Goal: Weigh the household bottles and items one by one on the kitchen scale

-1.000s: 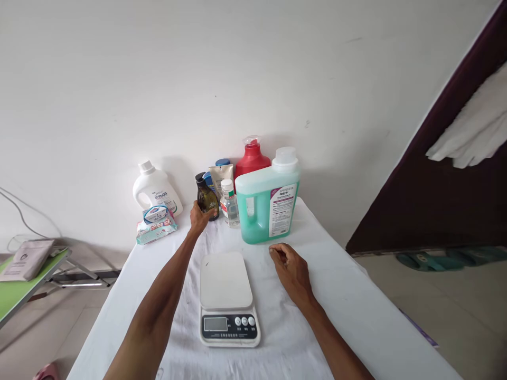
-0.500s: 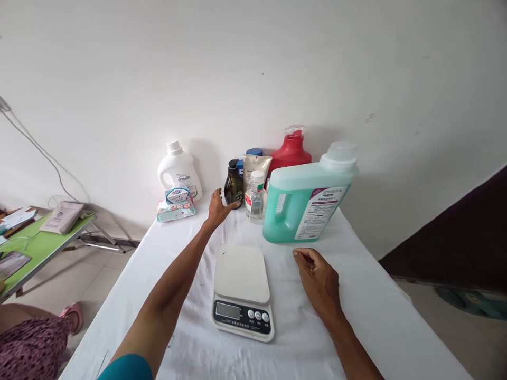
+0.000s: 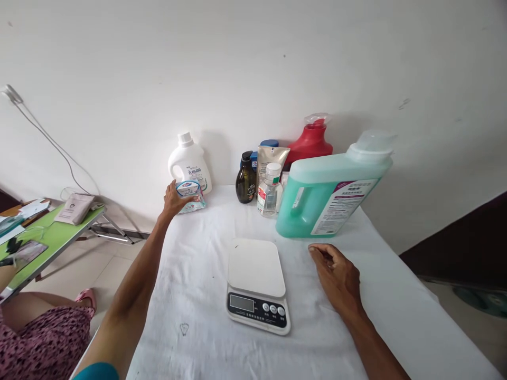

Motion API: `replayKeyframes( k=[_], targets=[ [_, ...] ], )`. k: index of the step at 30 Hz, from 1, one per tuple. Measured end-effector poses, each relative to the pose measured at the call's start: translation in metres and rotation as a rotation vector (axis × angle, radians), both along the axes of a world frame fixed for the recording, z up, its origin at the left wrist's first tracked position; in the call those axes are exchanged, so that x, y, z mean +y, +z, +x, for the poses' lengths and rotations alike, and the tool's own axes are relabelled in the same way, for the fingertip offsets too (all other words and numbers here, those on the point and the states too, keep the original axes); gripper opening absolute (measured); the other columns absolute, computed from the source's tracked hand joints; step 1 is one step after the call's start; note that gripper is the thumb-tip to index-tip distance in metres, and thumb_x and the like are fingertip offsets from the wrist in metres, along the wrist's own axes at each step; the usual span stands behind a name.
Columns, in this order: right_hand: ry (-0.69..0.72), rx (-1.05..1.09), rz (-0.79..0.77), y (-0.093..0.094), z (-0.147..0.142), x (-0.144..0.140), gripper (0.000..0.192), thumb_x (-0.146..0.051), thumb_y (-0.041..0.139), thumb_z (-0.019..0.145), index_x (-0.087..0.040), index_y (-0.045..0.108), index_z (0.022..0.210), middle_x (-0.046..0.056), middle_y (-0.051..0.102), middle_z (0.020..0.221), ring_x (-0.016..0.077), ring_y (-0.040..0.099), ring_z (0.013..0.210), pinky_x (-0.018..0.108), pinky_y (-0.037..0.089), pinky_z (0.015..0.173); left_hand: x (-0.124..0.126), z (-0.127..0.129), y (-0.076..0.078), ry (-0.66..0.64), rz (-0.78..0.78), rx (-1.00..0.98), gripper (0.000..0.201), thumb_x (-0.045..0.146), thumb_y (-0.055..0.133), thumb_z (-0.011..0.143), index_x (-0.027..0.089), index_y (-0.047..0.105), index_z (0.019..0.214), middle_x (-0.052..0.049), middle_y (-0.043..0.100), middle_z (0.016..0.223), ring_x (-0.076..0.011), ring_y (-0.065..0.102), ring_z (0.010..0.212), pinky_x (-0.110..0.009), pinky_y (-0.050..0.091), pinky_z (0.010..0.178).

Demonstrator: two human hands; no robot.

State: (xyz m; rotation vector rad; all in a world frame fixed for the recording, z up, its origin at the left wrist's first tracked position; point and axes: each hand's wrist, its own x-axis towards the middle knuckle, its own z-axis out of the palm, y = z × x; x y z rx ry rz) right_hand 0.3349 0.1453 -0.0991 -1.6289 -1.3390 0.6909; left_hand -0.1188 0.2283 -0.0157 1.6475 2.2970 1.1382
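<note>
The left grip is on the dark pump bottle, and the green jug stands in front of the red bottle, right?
Not the dark pump bottle: in the head view, the left grip is at the blue-and-white pack before the white jug. The green jug stands in front of the red bottle.

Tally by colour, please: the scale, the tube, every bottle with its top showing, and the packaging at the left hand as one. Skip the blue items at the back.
White: 2 (scale, white bottle)
Green: 1 (green bottle)
Red: 1 (red bottle)
Dark: 1 (dark bottle)
Clear: 1 (clear bottle)
Beige: 1 (tube)
Mixed: 1 (packaging)
Total: 8
</note>
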Motion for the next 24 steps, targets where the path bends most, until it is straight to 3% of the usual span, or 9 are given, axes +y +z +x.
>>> replayKeyframes(
  k=[3, 6, 12, 20, 24],
  targets=[
    [0.008, -0.007, 0.022, 0.0, 0.0, 0.0, 0.043, -0.061, 0.054, 0.078, -0.023, 0.071, 0.09, 0.011, 0.079, 0.092, 0.0312, 0.07, 0.087, 0.044, 0.056, 0.086, 0.008, -0.015, 0.005, -0.043, -0.082, 0.011, 0.111, 0.051, 0.099, 0.055, 0.022, 0.047, 0.148, -0.022, 0.057, 0.154, -0.0437, 0.049, 0.149, -0.059, 0.033, 0.124],
    [0.009, -0.001, 0.06, -0.003, 0.001, 0.001, 0.04, -0.059, 0.056, 0.08, -0.023, 0.071, 0.088, 0.01, 0.079, 0.09, 0.03, 0.07, 0.084, 0.043, 0.056, 0.083, 0.011, -0.032, 0.009, -0.112, -0.129, -0.039, 0.102, 0.05, 0.099, 0.052, 0.025, 0.052, 0.139, -0.016, 0.069, 0.136, -0.0389, 0.063, 0.133, -0.053, 0.047, 0.113],
    [0.003, -0.009, 0.065, -0.006, 0.002, 0.002, 0.041, -0.06, 0.055, 0.081, -0.023, 0.072, 0.088, 0.01, 0.078, 0.09, 0.0294, 0.069, 0.084, 0.042, 0.056, 0.083, 0.011, -0.043, 0.009, -0.136, -0.055, -0.102, 0.077, 0.055, 0.091, 0.061, 0.022, 0.057, 0.122, -0.013, 0.073, 0.124, -0.0322, 0.068, 0.12, -0.044, 0.054, 0.099],
    [0.015, 0.017, 0.079, -0.002, -0.001, 0.0, 0.04, -0.059, 0.054, 0.082, -0.022, 0.07, 0.089, 0.01, 0.078, 0.091, 0.029, 0.069, 0.086, 0.042, 0.055, 0.085, 0.0, -0.018, 0.021, -0.095, 0.068, -0.129, 0.062, 0.046, 0.089, 0.063, 0.019, 0.066, 0.114, -0.011, 0.076, 0.116, -0.03, 0.071, 0.113, -0.046, 0.054, 0.104],
    [0.021, 0.035, 0.097, -0.003, -0.002, 0.002, 0.036, -0.056, 0.054, 0.083, -0.023, 0.069, 0.087, 0.01, 0.078, 0.091, 0.0281, 0.069, 0.086, 0.041, 0.055, 0.085, -0.037, 0.023, 0.02, -0.267, 0.093, -0.308, 0.066, 0.049, 0.091, 0.065, 0.021, 0.067, 0.12, -0.011, 0.077, 0.122, -0.0314, 0.073, 0.116, -0.047, 0.057, 0.104]
  ],
)
